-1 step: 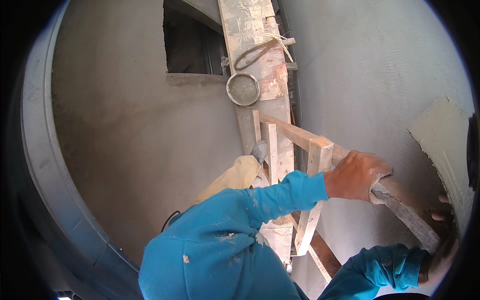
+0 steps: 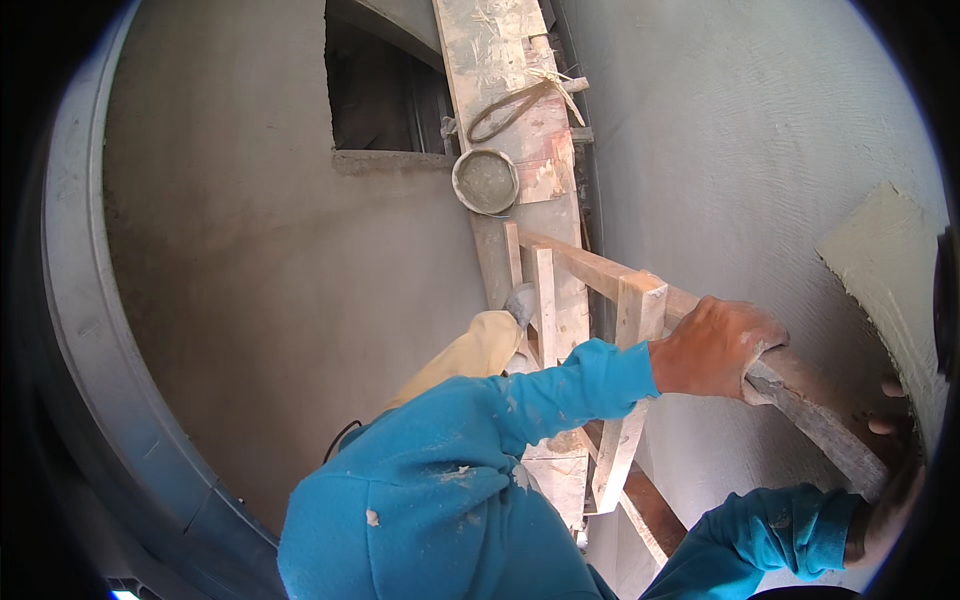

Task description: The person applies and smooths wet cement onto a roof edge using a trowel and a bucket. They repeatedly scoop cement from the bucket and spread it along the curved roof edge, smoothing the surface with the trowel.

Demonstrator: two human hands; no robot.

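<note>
My left hand (image 2: 715,345) is closed round a wooden bar (image 2: 820,425) with a grey, plaster-crusted edge. The bar slants down to the right in front of the grey wall. At its lower end is my right hand (image 2: 890,515), dark and partly cut off by the picture's rim. Its fingertips show past the bar's far side and appear curled round it; the palm is mostly hidden. Just beyond them lies a pale flat patch (image 2: 885,260) with a ragged edge, perhaps fresh plaster. Blue, plaster-spotted sleeves cover both my arms.
Below my left arm stands a light wooden frame (image 2: 635,330) on a long plank walkway (image 2: 570,215). Farther along are a round pail (image 2: 487,182) of grey mix and a looped strap (image 2: 510,110). A wall opening (image 2: 385,90) is at left. My booted foot (image 2: 520,303) rests beside the frame.
My hands and the lower end of the bar have shifted very slightly to the right. The grip looks the same.
</note>
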